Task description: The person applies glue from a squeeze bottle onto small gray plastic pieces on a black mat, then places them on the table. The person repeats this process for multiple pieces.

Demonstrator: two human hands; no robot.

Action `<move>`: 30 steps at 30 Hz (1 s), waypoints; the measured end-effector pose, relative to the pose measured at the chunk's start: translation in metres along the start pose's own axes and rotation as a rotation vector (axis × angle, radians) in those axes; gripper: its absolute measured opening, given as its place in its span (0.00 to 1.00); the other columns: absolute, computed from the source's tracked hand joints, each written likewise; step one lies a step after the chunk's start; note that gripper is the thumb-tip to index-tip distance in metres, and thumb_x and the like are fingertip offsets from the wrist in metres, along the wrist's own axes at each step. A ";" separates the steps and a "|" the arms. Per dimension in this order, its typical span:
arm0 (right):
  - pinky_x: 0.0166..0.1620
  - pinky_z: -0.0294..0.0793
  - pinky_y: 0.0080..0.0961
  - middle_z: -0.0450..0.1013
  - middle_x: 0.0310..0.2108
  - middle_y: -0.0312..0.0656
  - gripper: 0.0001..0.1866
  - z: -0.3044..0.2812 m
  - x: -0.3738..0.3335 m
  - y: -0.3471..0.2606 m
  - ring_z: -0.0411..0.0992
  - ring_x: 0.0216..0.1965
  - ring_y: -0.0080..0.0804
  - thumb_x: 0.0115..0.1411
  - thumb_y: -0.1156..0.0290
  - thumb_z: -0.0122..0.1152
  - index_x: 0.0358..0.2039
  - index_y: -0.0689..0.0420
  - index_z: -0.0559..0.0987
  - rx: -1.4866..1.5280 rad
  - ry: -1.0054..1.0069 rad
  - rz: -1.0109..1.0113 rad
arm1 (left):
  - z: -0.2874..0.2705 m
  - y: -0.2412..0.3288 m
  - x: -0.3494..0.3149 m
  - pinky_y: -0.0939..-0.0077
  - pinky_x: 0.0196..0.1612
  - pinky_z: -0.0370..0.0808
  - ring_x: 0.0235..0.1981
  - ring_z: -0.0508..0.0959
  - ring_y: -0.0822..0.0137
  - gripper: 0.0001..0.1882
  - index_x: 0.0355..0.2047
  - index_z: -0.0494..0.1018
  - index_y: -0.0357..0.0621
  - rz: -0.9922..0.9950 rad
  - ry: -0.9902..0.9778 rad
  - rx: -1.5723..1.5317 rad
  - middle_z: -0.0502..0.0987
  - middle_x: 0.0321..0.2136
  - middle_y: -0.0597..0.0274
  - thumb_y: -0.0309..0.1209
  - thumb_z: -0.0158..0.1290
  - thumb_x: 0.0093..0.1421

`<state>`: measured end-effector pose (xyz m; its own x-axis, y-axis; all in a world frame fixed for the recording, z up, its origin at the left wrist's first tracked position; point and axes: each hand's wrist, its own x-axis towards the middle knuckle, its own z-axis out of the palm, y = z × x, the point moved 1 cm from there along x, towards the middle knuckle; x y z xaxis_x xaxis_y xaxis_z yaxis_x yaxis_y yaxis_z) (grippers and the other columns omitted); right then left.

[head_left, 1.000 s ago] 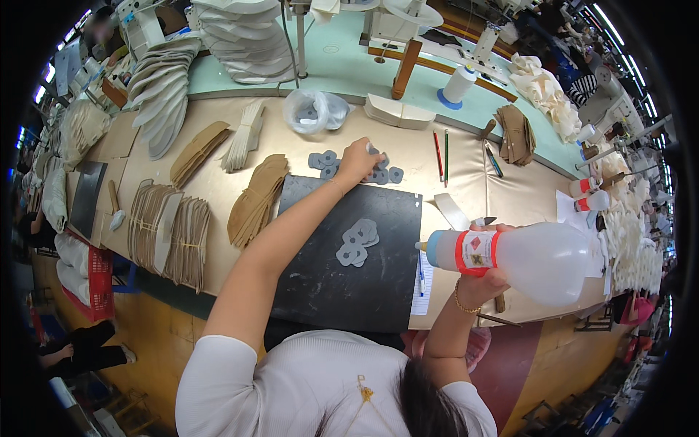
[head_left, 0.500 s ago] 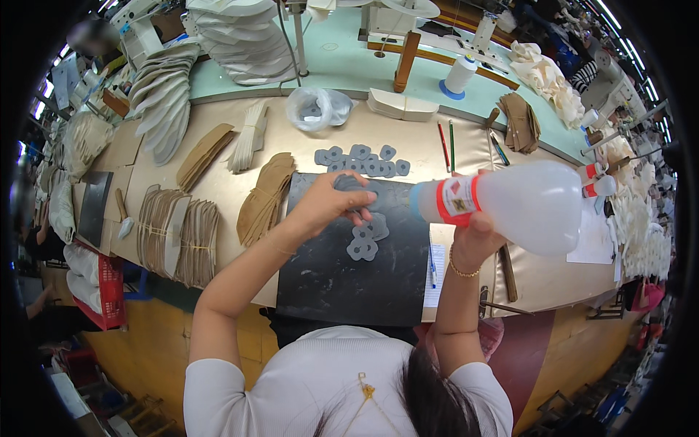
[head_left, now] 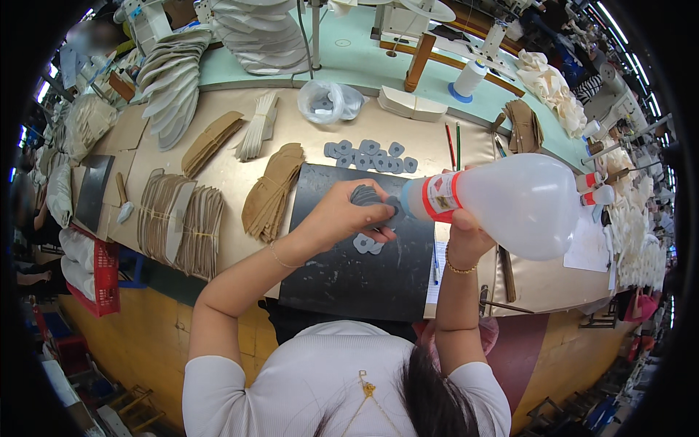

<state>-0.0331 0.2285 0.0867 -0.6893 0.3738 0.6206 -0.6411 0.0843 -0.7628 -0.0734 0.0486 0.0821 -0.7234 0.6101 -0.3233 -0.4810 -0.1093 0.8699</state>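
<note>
My left hand (head_left: 341, 215) is closed around a fanned stack of small grey cutouts (head_left: 366, 195), which look flat and have holes. A big translucent plastic bottle (head_left: 520, 204) with a red-banded label and pale blue neck end lies tilted sideways in my right hand (head_left: 467, 237), its fingers partly hidden behind the bottle. The neck end is right at the edge of the held stack; whether they touch I cannot tell. Beneath my left hand, a few loose grey cutouts (head_left: 369, 244) rest on a black board (head_left: 349, 280). Beyond the board several more grey cutouts (head_left: 371, 162) are laid in rows.
Bundles of brown pieces (head_left: 273, 193) and tied stacks (head_left: 162, 226) lie to the left. At the back are a plastic bag (head_left: 320, 102), a cream stack (head_left: 411, 104) and a thread cone (head_left: 470, 79). Pencils (head_left: 450, 146) and a pen (head_left: 436, 266) lie right of centre.
My left hand has moved right and slightly down, bringing its grey stack up against the bottle's neck end. The stack now shows fanned out. The bottle has shifted slightly left.
</note>
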 end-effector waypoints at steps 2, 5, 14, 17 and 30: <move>0.45 0.77 0.46 0.68 0.45 0.48 0.46 0.001 0.001 -0.001 0.70 0.45 0.43 0.42 0.57 0.72 0.56 0.60 0.56 -0.001 0.013 -0.018 | 0.000 0.000 -0.001 0.78 0.26 0.78 0.26 0.80 0.64 0.08 0.33 0.67 0.36 -0.005 -0.002 -0.015 0.74 0.26 0.55 0.25 0.54 0.55; 0.44 0.78 0.45 0.68 0.44 0.49 0.45 -0.002 0.004 -0.003 0.72 0.43 0.45 0.44 0.55 0.71 0.55 0.61 0.57 0.040 0.045 -0.086 | -0.005 -0.003 0.001 0.79 0.25 0.78 0.26 0.80 0.65 0.08 0.33 0.68 0.36 -0.020 0.005 -0.030 0.74 0.25 0.57 0.25 0.55 0.55; 0.39 0.81 0.43 0.68 0.42 0.53 0.44 0.000 -0.002 -0.016 0.74 0.36 0.47 0.44 0.50 0.69 0.52 0.63 0.58 0.088 -0.003 -0.050 | -0.007 -0.006 0.005 0.77 0.24 0.77 0.24 0.78 0.66 0.08 0.32 0.67 0.38 0.004 0.075 -0.127 0.74 0.25 0.58 0.25 0.55 0.55; 0.39 0.80 0.43 0.68 0.43 0.53 0.44 0.001 -0.004 -0.017 0.74 0.37 0.46 0.44 0.50 0.69 0.53 0.62 0.59 0.105 -0.015 -0.024 | -0.006 -0.005 0.005 0.77 0.23 0.77 0.23 0.78 0.66 0.07 0.31 0.67 0.38 0.033 0.067 -0.147 0.74 0.25 0.57 0.25 0.55 0.56; 0.39 0.80 0.44 0.69 0.43 0.54 0.44 0.001 -0.012 -0.011 0.73 0.40 0.45 0.42 0.55 0.72 0.54 0.61 0.58 0.088 -0.047 0.045 | -0.005 -0.006 0.004 0.81 0.16 0.71 0.18 0.76 0.70 0.07 0.28 0.67 0.38 0.119 0.095 0.026 0.73 0.21 0.59 0.26 0.55 0.55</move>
<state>-0.0176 0.2224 0.0876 -0.7316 0.3318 0.5955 -0.6349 -0.0135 -0.7725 -0.0758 0.0478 0.0738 -0.8185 0.5170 -0.2505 -0.3774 -0.1551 0.9130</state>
